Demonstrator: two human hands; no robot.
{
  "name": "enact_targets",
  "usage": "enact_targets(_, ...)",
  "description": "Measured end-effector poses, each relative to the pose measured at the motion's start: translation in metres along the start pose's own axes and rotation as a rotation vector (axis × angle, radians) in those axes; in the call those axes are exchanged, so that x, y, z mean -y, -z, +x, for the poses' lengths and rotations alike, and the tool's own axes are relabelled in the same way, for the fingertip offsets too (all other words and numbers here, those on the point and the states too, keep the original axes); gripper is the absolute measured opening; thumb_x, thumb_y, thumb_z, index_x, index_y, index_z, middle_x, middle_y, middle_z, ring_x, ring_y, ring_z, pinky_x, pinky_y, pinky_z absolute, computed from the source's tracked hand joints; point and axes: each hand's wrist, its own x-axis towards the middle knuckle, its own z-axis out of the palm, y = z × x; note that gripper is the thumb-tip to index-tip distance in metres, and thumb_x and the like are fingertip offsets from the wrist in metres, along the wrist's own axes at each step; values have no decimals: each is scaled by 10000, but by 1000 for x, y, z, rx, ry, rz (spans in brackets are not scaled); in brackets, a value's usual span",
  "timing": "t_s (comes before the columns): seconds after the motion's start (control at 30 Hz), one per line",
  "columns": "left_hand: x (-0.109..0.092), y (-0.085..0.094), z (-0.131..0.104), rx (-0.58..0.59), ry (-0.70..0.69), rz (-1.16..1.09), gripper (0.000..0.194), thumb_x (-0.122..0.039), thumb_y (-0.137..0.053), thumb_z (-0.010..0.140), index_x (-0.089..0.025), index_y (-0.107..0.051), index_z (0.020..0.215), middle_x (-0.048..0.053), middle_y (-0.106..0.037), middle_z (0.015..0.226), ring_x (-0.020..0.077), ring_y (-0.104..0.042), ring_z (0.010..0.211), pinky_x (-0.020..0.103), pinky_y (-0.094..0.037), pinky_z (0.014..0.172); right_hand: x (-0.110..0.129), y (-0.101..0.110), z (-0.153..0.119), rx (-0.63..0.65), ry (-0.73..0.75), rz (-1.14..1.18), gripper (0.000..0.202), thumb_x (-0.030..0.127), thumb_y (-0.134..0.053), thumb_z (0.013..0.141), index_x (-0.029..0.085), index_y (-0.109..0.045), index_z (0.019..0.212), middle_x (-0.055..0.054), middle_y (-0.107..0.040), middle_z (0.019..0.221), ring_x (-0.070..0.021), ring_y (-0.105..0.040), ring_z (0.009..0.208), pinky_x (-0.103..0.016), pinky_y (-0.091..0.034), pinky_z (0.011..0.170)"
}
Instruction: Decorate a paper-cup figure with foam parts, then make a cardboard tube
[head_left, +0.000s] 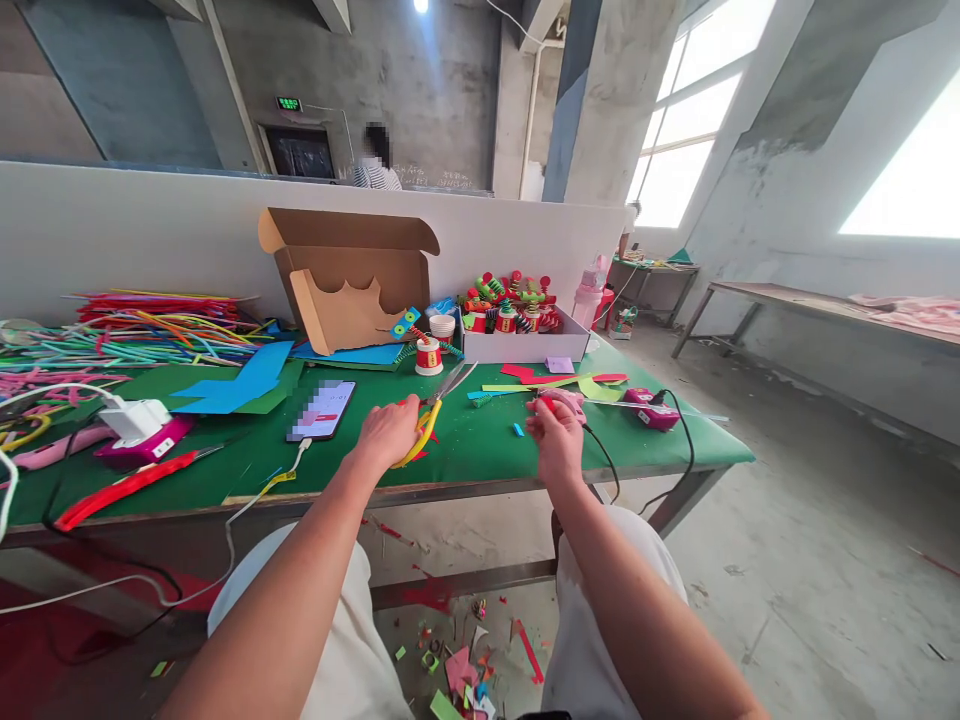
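My left hand (388, 433) is closed at the yellow-handled scissors (427, 432), over the green table. The blades point away from me, spread apart, and a bit of red shows by the fingertips. My right hand (559, 438) is closed in a pinch on a small red piece (548, 403), mostly hidden by the fingers. Just behind it lies a pink glue gun (571, 402) with a black cord. A small blue scrap (518, 430) rests between the hands. Beyond the scissors stands a red-and-white paper cup (428, 357) with green coils and a blue piece on it.
A white box (525, 347) of red and green crafts stands at the back, beside an open cardboard box (352, 250). To the left lie a phone (322, 410), blue paper (244, 380), pipe cleaners (150, 335) and a red utility knife (127, 490). A purple socket (651, 410) sits right.
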Motion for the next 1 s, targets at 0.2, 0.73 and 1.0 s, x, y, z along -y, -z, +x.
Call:
enact_targets(0.2,-8,-16,-5,62,-46,-28,258,-198,-458,870,-113,-511,1108,213,-696,1015,344,-667,1006,356,-469,756,5,12,14,-95,35,93,353,422,-825,565,192,-615,731,15,-664,710,-73,-542,511,-233,-485,511)
enact_targets(0.73,-19,-39,-69,-140,-67,-501,54,-287,-416,897,-239,-434,913,7,-643,729,191,-624,646,266,-367,585,14,-14,-33,333,-286,82,317,363,-863,535,195,-663,714,38,-617,699,-63,-538,554,-200,-491,537)
enact_targets(1.0,-38,-28,-77,13,-48,-198,217,-192,-454,880,-200,-440,1097,104,-711,961,282,-698,859,291,-406,595,10,-19,-36,422,-310,74,346,406,-874,537,185,-659,694,25,-641,670,-80,-561,573,-224,-483,605)
